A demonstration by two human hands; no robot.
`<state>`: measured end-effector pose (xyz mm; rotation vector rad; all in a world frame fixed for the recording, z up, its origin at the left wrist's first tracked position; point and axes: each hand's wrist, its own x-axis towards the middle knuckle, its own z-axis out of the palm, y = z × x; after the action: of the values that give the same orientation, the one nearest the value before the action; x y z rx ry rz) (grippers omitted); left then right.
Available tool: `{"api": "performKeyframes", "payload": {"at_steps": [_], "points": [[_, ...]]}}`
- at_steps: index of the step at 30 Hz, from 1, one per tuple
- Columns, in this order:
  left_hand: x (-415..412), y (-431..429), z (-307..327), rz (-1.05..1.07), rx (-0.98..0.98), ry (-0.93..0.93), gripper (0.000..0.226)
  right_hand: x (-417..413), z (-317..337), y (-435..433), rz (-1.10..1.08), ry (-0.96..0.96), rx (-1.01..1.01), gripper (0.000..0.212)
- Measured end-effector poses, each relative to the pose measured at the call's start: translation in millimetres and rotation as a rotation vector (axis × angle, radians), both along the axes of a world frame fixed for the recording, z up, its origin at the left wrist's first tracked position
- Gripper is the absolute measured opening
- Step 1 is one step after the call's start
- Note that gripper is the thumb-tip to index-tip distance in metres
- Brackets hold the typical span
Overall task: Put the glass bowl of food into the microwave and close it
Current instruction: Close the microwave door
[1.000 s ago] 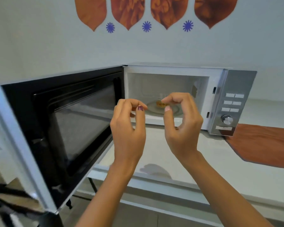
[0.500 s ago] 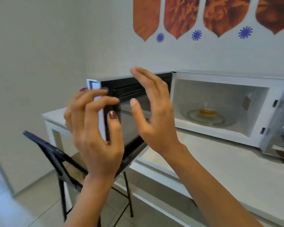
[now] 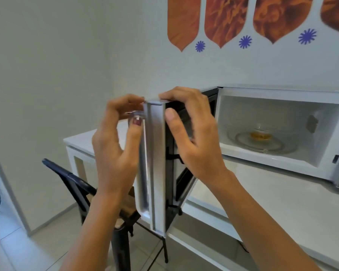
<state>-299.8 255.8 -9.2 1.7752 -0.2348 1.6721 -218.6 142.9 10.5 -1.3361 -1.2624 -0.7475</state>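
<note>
The white microwave point(image 3: 282, 94) stands on the counter with its cavity exposed. Inside, the glass bowl of food point(image 3: 261, 133) rests on the round glass turntable. The microwave door point(image 3: 157, 163) swings wide to the left, its free edge facing me. My left hand point(image 3: 116, 149) curls around the silver handle on the door's outer side. My right hand point(image 3: 192, 133) grips the door's top corner, fingers over the top edge and thumb on the dark inner face.
A white counter point(image 3: 272, 202) runs under the microwave to the right. A black folding chair point(image 3: 82, 190) stands on the tiled floor below the door. Orange wall decals point(image 3: 223, 20) hang above. A wall corner closes the left side.
My view has turned left from the cavity to the door's free edge. Both hands left the bowl inside, moved left, and now grip the door.
</note>
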Motion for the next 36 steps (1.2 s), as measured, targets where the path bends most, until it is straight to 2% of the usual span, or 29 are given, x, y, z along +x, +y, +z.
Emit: {"api": "performKeyframes", "payload": {"at_steps": [3,6,9,17,20,23,27,31,34,36], "points": [[9.2,-14.7,1.9,-0.124,0.061,0.006,0.024,2.5,1.9,-22.6,-0.003,0.006,0.060,0.021],[19.6,-33.7,4.5,-0.246,0.105,0.002,0.027,5.7,3.1,-53.5,-0.012,0.037,0.065,0.025],[33.2,-60.5,6.7,-0.415,0.130,0.010,0.028,6.9,0.3,-87.3,-0.098,0.047,0.079,0.026],[74.6,-148.4,-1.2,-0.670,0.232,0.090,0.041,0.8,-34.9,-144.5,-0.783,-0.159,0.453,0.020],[92.8,-174.4,1.9,-0.773,0.242,0.145,0.044,4.7,-48.3,-159.8,-0.968,-0.229,0.430,0.021],[112.5,-192.7,2.4,-0.800,0.271,0.171,0.045,16.9,-60.1,-168.4,-1.044,-0.184,0.368,0.020],[133.8,-212.9,-0.1,-0.760,0.321,0.196,0.042,35.1,-72.7,-176.9,-1.054,-0.035,0.347,0.023],[145.2,-229.7,-0.5,-0.686,0.332,0.193,0.035,56.5,-86.9,-179.3,-0.871,0.148,0.296,0.034],[154.7,-234.6,-3.4,-0.671,0.361,0.200,0.034,77.4,-98.8,-182.7,-0.813,0.227,0.261,0.041],[166.5,-235.1,-5.1,-0.677,0.406,0.201,0.035,90.4,-100.6,-189.3,-0.797,0.255,0.279,0.032]]}}
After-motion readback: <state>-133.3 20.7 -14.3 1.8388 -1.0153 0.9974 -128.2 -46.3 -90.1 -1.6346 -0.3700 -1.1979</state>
